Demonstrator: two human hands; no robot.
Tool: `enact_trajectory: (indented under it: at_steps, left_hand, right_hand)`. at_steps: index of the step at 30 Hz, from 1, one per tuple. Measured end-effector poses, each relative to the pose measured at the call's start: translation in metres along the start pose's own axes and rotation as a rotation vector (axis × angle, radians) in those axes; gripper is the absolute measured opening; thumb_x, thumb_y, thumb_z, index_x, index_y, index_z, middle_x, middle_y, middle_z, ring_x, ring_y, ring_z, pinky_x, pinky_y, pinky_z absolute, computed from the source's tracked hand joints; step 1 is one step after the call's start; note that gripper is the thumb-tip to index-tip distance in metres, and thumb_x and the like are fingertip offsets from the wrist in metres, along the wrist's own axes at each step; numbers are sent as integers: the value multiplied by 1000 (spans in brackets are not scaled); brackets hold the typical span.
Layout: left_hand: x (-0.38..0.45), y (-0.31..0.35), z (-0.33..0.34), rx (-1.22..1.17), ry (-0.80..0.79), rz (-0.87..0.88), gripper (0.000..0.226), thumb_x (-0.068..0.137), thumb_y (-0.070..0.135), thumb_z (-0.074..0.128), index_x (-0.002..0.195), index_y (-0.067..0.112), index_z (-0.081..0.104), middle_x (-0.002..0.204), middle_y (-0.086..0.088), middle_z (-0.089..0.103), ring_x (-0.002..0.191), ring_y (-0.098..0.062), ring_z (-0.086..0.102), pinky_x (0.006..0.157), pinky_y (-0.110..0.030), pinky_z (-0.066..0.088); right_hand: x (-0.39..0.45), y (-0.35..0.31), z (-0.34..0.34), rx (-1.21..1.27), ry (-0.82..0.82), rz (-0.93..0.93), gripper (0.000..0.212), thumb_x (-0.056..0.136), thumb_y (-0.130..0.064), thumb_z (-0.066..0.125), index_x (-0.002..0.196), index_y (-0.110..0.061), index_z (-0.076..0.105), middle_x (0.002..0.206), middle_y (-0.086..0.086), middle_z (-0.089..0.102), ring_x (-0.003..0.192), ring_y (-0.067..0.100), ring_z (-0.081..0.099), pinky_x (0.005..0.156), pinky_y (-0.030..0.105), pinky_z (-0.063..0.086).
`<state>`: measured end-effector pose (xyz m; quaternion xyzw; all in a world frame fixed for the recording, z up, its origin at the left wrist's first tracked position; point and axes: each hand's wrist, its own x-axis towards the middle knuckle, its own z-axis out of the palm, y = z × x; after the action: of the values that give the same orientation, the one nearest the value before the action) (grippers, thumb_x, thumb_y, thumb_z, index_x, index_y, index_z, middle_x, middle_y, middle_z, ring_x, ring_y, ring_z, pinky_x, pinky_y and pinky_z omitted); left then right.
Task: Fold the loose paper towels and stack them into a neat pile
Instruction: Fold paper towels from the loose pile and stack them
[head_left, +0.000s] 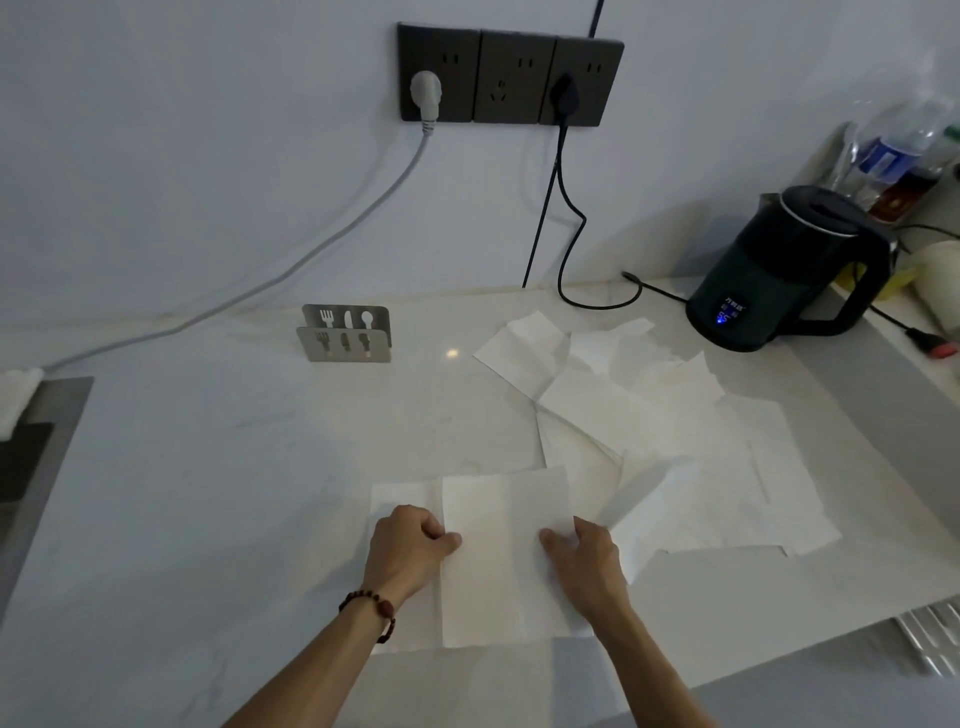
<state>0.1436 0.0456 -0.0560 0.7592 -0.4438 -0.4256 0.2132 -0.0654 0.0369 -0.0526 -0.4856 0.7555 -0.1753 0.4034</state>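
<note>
A white paper towel (498, 551) lies partly folded on the marble counter (260, 467) in front of me, one flap laid over the sheet beneath. My left hand (410, 545) pinches its left edge with curled fingers and thumb. My right hand (582, 551) holds its right edge, thumb on top. Several loose, unfolded paper towels (649, 415) lie spread and overlapping to the right and behind, reaching toward the kettle.
A metal napkin holder (345, 332) stands at the back centre. A black electric kettle (789, 270) sits at the back right, with cables (571, 244) running to wall sockets (511, 78). Bottles (893, 150) stand at the far right. A sink edge (41, 441) lies left.
</note>
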Motion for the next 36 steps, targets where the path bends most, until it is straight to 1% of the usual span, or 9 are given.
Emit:
enact_trajectory:
  at_steps: [6,7,9,12,16,22,26,30,36]
  left_hand:
    - [-1,0,3,51,19,29,24,79,27,77,66,14,62,69,6,63,64,-7,59,57,-18,44]
    - [-1,0,3,66,27,38,26,80,27,76,66,15,60,69,7,62,64,-7,58,57,-18,42]
    - [-2,0,4,88,39,52,27,81,27,75,66,16,56,68,6,60,63,-9,57,57,-19,43]
    - [-6,2,4,109,67,66,25,82,32,73,72,18,55,70,6,61,64,-10,58,59,-23,47]
    - [-9,-6,-14,215,185,54,27,89,46,61,75,22,57,68,9,63,64,-8,59,56,-25,47]
    - [-6,-33,-53,385,298,-12,26,87,47,61,78,22,56,71,11,61,64,-8,58,56,-24,46]
    - [-2,-30,-53,391,258,-50,25,83,39,64,77,15,58,71,5,64,61,-12,57,57,-26,45]
    - [3,-28,-57,337,224,-93,17,84,29,65,78,13,63,73,-1,68,67,-17,64,59,-28,51]
    - [-1,-9,-65,46,92,-16,13,88,28,64,85,17,58,81,-1,66,68,-13,58,59,-25,45]
  right_hand:
    - [-5,0,2,-171,87,-64,19,92,-30,56,84,-13,55,76,5,62,73,27,57,69,37,50]
    - [-8,1,3,-245,134,-105,15,93,-31,56,94,-16,56,84,5,65,79,29,61,73,37,52]
    - [-13,2,6,-365,252,-209,38,92,-31,60,126,-18,50,110,6,65,98,29,63,79,38,52]
    - [-16,3,11,-530,319,-487,60,78,-31,75,130,-11,50,122,10,60,108,31,59,83,43,55]
    - [-12,7,26,-769,70,-812,66,77,-54,68,132,-21,53,141,6,52,131,28,49,102,43,47]
    - [-2,1,46,-954,-217,-776,67,85,-69,36,139,-31,45,148,0,45,135,24,45,108,43,22]
    - [-2,-12,56,-947,-243,-748,66,85,-68,34,139,-31,46,149,1,44,135,26,45,110,46,29]
    - [2,-16,57,-865,-273,-822,76,85,-68,19,153,-33,15,161,-3,-6,149,25,-6,112,42,-13]
    - [1,-18,57,-856,-271,-817,81,80,-70,11,153,-35,9,162,-3,-9,149,23,-12,111,39,-18]
